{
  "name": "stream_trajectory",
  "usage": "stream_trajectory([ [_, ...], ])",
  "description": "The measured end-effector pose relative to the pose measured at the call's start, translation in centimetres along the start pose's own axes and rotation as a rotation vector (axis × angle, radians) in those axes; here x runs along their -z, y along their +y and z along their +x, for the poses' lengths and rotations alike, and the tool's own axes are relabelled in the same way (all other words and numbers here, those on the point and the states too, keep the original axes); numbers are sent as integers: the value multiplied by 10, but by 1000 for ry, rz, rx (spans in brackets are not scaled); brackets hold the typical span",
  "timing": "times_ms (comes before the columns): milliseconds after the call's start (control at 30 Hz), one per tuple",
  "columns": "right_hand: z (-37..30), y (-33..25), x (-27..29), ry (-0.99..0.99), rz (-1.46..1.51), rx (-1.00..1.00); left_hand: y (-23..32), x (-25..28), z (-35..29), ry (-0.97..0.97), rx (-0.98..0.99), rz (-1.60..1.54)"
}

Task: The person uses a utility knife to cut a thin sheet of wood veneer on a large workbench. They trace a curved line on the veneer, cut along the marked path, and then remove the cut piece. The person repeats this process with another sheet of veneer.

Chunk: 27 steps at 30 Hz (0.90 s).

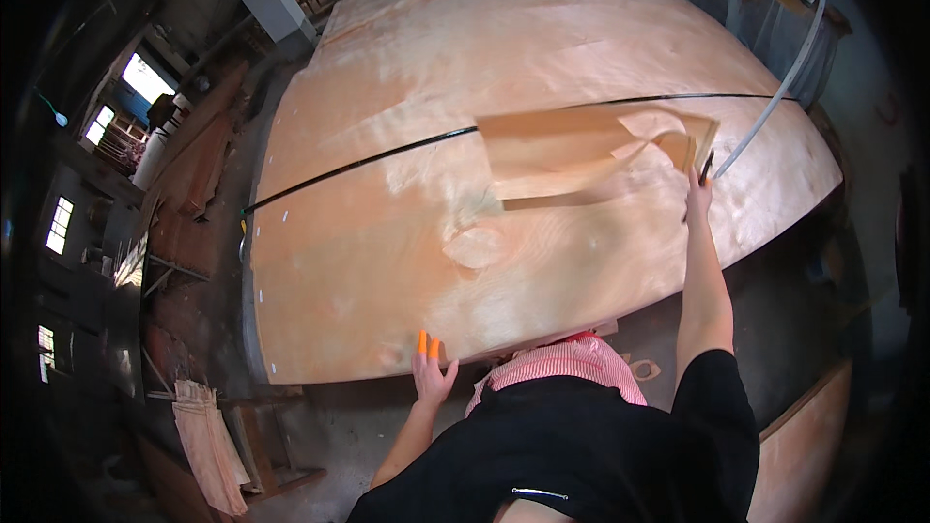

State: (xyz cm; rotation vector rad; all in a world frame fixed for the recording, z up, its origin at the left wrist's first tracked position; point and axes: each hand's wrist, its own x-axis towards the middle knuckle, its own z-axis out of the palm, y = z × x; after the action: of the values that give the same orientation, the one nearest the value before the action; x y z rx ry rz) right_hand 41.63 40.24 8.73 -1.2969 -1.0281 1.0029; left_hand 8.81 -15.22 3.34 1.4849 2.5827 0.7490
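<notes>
A small loose veneer piece lies on the big veneer sheet covering the counter. The right hand, arm stretched out, pinches a dark tool at the piece's edge. The left hand rests open on the sheet's near edge, two fingertips capped orange. The tool's kind is unclear.
</notes>
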Motion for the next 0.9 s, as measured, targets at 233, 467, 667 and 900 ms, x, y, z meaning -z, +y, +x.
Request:
stream_trajectory([
  [233, 66, 34, 155, 15, -470, -28, 93, -44, 21, 5, -2, -43],
  [467, 75, -143, 124, -46, 186, 231, 125, -44, 20, 9, -36, -103],
  [667, -19, -261, 79, -493, 309, 350, 133, -45, 41, -4, -35, -94],
  [900, -46, -253, 73, -433, 547, 340, 160, -43, 62, -66, -85, -148],
])
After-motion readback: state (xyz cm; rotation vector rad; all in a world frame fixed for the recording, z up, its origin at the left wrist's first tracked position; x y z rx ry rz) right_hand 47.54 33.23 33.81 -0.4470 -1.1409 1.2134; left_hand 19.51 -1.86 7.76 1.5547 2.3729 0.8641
